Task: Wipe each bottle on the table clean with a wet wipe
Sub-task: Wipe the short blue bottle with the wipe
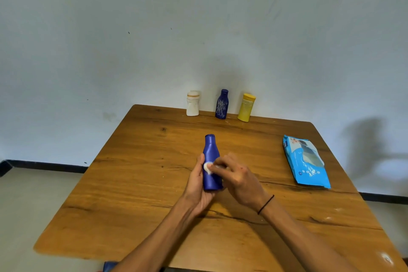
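Two hands share the work: our left hand (pixel 199 185) grips the plain blue plastic bottle (pixel 211 161) steady (upright), right-hand fingers (pixel 223 164) pinching a small white wipe (pixel 207 167) against it.

A plain blue bottle (pixel 211 161), a white one (pixel 192 104), a white-scrawled blue one (pixel 221 105), a yellow one (pixel 246 107), a light-blue packet (pixel 305 162).

Place: a plain room, likely in a home
Walls: bare pale painted wall (pixel 154 28) with a dark skirting strip (pixel 44 165)
Furniture: one wooden desk (pixel 132 183) against the wall
Goods: toiletry bottles (pixel 221 105), a wet-wipe pack (pixel 305 162)
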### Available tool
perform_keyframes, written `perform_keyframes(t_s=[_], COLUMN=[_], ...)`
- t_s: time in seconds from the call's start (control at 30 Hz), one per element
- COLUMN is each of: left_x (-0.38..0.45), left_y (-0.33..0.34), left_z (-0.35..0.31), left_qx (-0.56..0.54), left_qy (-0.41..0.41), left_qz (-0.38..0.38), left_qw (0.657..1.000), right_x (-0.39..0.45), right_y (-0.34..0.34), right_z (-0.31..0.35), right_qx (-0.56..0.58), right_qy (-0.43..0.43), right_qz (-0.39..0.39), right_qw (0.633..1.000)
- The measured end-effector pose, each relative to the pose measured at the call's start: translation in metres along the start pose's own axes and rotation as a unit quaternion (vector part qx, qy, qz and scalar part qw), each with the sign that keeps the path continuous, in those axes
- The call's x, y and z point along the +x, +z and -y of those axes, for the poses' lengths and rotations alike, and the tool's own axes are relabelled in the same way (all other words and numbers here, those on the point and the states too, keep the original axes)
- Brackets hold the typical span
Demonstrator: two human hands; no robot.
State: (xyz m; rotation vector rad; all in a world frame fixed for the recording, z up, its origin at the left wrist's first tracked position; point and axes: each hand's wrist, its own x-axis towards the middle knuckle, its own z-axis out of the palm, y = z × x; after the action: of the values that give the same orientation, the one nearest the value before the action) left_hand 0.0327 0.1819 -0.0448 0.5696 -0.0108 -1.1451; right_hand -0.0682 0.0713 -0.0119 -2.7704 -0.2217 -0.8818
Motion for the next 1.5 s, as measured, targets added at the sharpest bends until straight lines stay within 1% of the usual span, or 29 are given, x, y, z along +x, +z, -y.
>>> perform_keyframes(t_s=[0.1,0.17,0.23,0.3,0.33,0.4,0.47,0.6,0.7,0.77,0.87,0.93,1.0,1.03,1.13,1.23,1.4,1.43,1.5], left_x=[0.0,-0.001,0.0,0.001,0.002,0.003,0.004,0.002,0.003,0.005,0.009,0.007,0.004,0.003,0.002,0.003,0.0,0.0,0.001], left_y=[0.001,0.004,0.004,0.001,-0.001,-0.004,-0.003,0.003,0.003,0.0,-0.001,0.001,0.005,0.006,0.006,0.004,0.01,0.01,0.01], left_z=[0.006,0.008,0.006,0.0,-0.002,-0.006,-0.007,-0.005,-0.001,0.003,0.006,0.005,0.004,0.002,-0.005,-0.009,-0.007,-0.007,-0.007], left_qx=[0.062,0.069,0.044,-0.004,-0.011,0.011,0.03,0.023,0.027,0.051,0.103,0.12,0.112,0.099,0.061,0.095,0.16,0.178,0.225], left_qy=[0.003,0.007,0.013,0.004,-0.005,-0.02,-0.019,-0.009,0.012,0.03,0.035,0.035,0.043,0.048,0.051,0.044,0.061,0.072,0.099], left_qz=[0.004,-0.002,0.008,0.018,0.018,0.004,-0.007,-0.003,0.005,0.003,-0.023,-0.03,-0.024,-0.02,-0.023,-0.053,-0.086,-0.092,-0.107], left_qw=[0.998,0.998,0.999,1.0,1.0,1.0,0.999,1.0,1.0,0.998,0.994,0.992,0.992,0.994,0.997,0.993,0.981,0.977,0.963], right_x=[0.015,0.021,0.018,0.007,0.0,-0.016,-0.024,-0.022,-0.009,0.004,0.022,0.028,0.025,0.02,0.001,-0.017,-0.026,-0.025,-0.02], right_y=[-0.003,-0.005,-0.006,-0.006,-0.006,-0.004,-0.004,-0.007,-0.007,-0.006,-0.003,0.001,0.006,0.006,0.008,0.011,0.009,0.008,0.006], right_z=[-0.016,-0.02,-0.013,0.0,0.007,0.014,0.012,0.0,-0.014,-0.022,-0.024,-0.022,-0.014,-0.009,0.004,0.009,0.001,-0.001,-0.005], right_qx=[-0.002,0.01,0.016,0.021,0.019,0.003,-0.029,-0.069,-0.094,-0.094,-0.019,0.05,0.085,0.092,0.084,0.015,-0.05,-0.056,-0.053], right_qy=[0.052,0.07,0.045,-0.004,-0.03,-0.068,-0.097,-0.111,-0.085,-0.048,0.079,0.163,0.194,0.184,0.095,0.008,-0.062,-0.064,-0.04], right_qz=[-0.042,-0.053,-0.046,-0.009,0.009,0.03,0.039,0.033,0.016,-0.012,-0.087,-0.146,-0.168,-0.158,-0.083,-0.031,-0.021,-0.021,-0.037], right_qw=[0.998,0.996,0.998,1.0,0.999,0.997,0.994,0.991,0.992,0.994,0.993,0.975,0.963,0.966,0.988,0.999,0.997,0.996,0.997])
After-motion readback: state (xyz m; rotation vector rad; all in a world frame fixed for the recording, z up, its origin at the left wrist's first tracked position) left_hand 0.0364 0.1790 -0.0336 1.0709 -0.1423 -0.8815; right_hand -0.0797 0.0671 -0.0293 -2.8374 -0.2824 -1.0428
